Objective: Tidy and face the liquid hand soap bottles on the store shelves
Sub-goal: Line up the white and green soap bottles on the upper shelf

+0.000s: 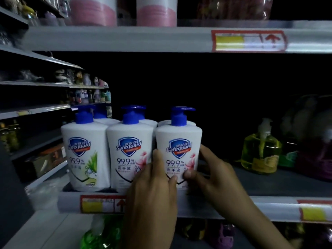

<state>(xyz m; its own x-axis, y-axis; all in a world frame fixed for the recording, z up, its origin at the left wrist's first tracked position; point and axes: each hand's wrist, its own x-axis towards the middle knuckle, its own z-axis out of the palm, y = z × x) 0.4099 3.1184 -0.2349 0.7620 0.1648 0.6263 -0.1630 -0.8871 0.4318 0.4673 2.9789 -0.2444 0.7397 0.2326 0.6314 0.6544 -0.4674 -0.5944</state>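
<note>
**Both hands on the end bottle, open shelf to its right**

The shelf [269,205] carries a front row of three white soap bottles with blue pumps, and more stand behind them. The left bottle [82,155] and middle bottle [127,150] stand upright, labels forward, touching side by side at the front rail. The right bottle [178,141] stands upright too, its long axis vertical and its label facing out, just beside the middle one with a thin dark gap between them.

Both hands hold this right bottle low on its body. The left hand [152,191] comes from below, one finger pushed up into the gap on the bottle's left side and its thumb on the lower front. The right hand [217,175] curls round the right flank, fingers behind the edge and thumb pressed on the label. Neither hand is nearer; the bottle sits squarely between them.

To the right is bare shelf, well clear as far as a yellow bottle [260,153]. To the left there is almost no room. The upper shelf [125,38] is well above the pump [179,115], whose spout points right.

I judge that only a small slide or twist is needed, and the tight left gap is where a knock is likeliest.
</note>
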